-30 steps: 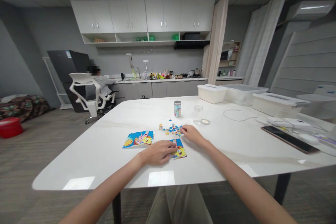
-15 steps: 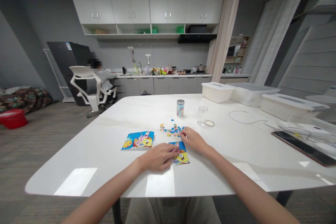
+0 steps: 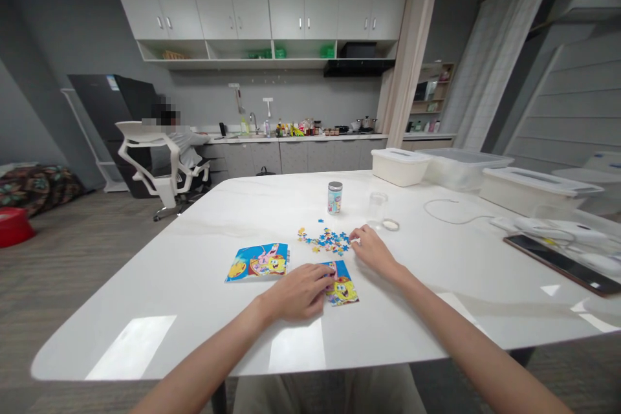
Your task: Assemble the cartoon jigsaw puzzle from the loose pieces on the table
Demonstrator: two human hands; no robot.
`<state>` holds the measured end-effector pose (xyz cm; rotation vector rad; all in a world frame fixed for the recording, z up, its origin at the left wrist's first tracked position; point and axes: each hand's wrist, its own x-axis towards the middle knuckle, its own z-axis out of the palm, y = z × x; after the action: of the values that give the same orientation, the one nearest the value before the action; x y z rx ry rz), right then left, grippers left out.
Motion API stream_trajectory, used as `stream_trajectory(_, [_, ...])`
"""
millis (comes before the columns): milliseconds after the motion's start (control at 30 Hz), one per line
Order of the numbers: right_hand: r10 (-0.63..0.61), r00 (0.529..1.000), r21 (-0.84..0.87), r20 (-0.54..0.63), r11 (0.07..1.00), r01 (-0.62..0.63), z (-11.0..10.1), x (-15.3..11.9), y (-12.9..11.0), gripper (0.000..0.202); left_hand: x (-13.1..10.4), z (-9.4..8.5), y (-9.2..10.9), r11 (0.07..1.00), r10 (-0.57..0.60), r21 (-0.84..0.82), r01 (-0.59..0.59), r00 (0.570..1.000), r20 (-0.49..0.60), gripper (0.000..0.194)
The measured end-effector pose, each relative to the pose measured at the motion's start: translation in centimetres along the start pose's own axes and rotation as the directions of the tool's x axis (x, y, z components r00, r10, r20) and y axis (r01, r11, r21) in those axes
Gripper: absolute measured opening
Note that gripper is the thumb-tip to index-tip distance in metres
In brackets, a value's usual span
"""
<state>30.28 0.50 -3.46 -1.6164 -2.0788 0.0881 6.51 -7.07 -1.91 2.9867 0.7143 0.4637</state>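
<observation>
My left hand point(image 3: 303, 289) lies with fingers stretched over the left edge of a partly joined jigsaw puzzle point(image 3: 343, 290), which shows a yellow cartoon figure on blue. Behind it is a scatter of loose jigsaw pieces point(image 3: 332, 240), mostly blue with some yellow. My right hand point(image 3: 372, 249) is at the right edge of these pieces, fingers bent and drawn together; whatever is between the fingertips is hidden. A creased picture sheet point(image 3: 259, 261) with a similar cartoon lies left of the puzzle. Past the pieces stands a printed canister point(image 3: 334, 198) with a silver lid.
A clear jar point(image 3: 378, 208) stands right of the canister, a round lid point(image 3: 391, 225) beside it. Lidded boxes point(image 3: 398, 167), a white cable point(image 3: 449, 225) and a dark phone point(image 3: 563, 264) occupy the table's right side. A person point(image 3: 187, 145) sits on a white chair in back.
My right hand has moved a little right, and the loose pieces reach slightly farther right. My left hand stays on the puzzle. The view has shifted slightly.
</observation>
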Motion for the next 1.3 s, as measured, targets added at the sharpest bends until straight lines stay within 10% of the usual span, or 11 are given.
stream_trajectory(433, [-0.1, 0.99, 0.009, 0.101, 0.995, 0.1, 0.3, -1.5, -1.0, 0.031, 0.0, 0.0, 0.0, 0.993, -0.086, -0.078, 0.087, 0.996, 0.021, 0.05])
stream_trajectory(767, [-0.217, 0.952, -0.024, 0.214, 0.973, 0.228, -0.4, -0.4, -1.6, 0.027, 2.2, 0.3, -0.7, 0.979, 0.015, 0.202, -0.024, 0.999, 0.044, 0.033])
stream_trajectory(1300, [-0.323, 0.946, 0.207, 0.009, 0.927, 0.314, -0.4, -1.3, -1.0, 0.021, 1.0, -1.7, -2.1, 0.982, -0.038, 0.188, 0.023, 0.996, 0.078, 0.048])
